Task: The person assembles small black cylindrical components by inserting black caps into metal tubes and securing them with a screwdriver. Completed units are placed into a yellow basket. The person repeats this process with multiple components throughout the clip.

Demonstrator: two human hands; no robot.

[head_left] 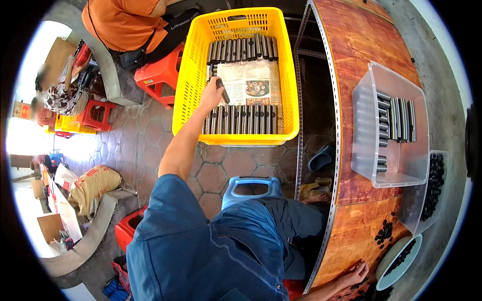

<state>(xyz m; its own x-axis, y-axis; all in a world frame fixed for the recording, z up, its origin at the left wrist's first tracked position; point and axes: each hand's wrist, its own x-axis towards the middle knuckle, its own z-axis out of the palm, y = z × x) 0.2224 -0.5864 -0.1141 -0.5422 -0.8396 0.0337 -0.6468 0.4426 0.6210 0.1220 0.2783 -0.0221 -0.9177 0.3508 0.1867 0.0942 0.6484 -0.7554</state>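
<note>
metal tubes (242,119) lie side by side in a row along the near wall of a yellow plastic crate (187,75) on the paved floor, with a second row (242,49) along its far wall and a sheet of printed paper (249,84) covering the bare middle between them. the left arm stretches straight out and away from the body, bare from the rolled blue sleeve (165,200) to the wrist, reaching over the crate's near left corner. the left hand (211,94) is curled around one dark metal tube (221,89), fingers closed on it, and holds it tilted just above the near row, its far end over the paper. the right hand (355,277) rests low at the picture's bottom edge on the orange wooden table (359,45), fingers loosely spread and flat, beside a scatter of small black caps (384,233). a clear plastic bin (369,135) on the table holds more tubes, and a second clear bin (434,185) next to it holds black caps. a blue stool (251,188) stands between the person's knees and the crate.
</note>
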